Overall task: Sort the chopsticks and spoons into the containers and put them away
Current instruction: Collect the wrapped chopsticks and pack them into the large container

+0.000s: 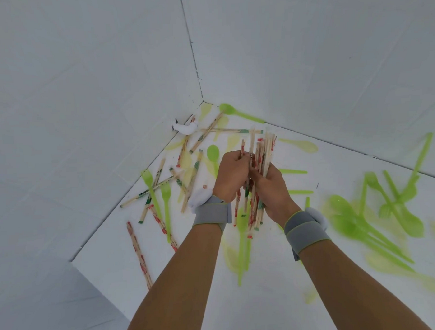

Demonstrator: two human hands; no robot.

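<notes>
Gripping a bundle of chopsticks [258, 161] between them, both hands meet above the middle of the white counter [278, 298]. The left hand [233, 175] has its fingers curled round the upper part of the bundle, and the right hand [271, 187] wraps it from the other side, slightly lower; the sticks stand roughly upright, their ends poking out above and below the hands. Each wrist wears a grey strap [212, 212]. Loose chopsticks [187, 188] lie scattered on the counter to the left, toward the corner of the white walls, mixed with green forks [166, 198] and green spoons [213, 154]. A blurred heap of green cutlery [376, 218] lies well apart to the right. A white lump [185, 128] sits in the corner.
</notes>
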